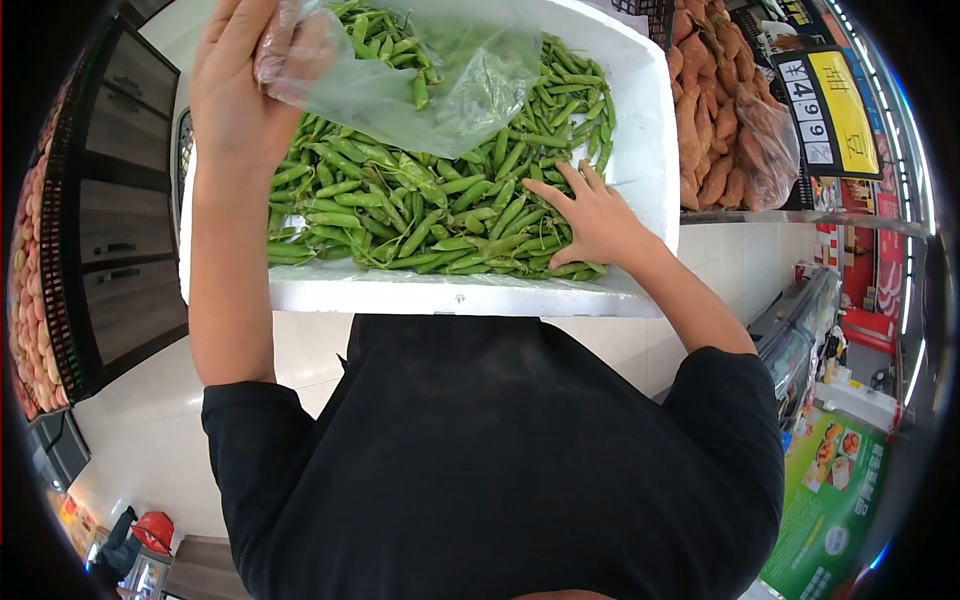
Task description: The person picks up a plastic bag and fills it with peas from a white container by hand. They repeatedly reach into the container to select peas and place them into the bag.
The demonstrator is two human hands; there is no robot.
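Observation:
A white foam box (350, 290) holds a heap of green pea pods (430, 205). At the box's left side, my left hand (240, 90) is closed on the edge of a clear plastic bag (450, 100). The bag stretches to the right over the heap, and several pods show in or through it; which of the two is hard to make out. My right hand (595, 220) rests on the pods at the box's right end, its fingers spread and nothing gripped. Part of the heap lies hidden behind the bag.
Sweet potatoes (705, 110) are piled to the right of the box, beside a yellow and white price sign (830, 115). Dark cabinets (130, 215) stand on the left, with a black crate (55, 260) of reddish produce. A person (120, 545) is far off at lower left.

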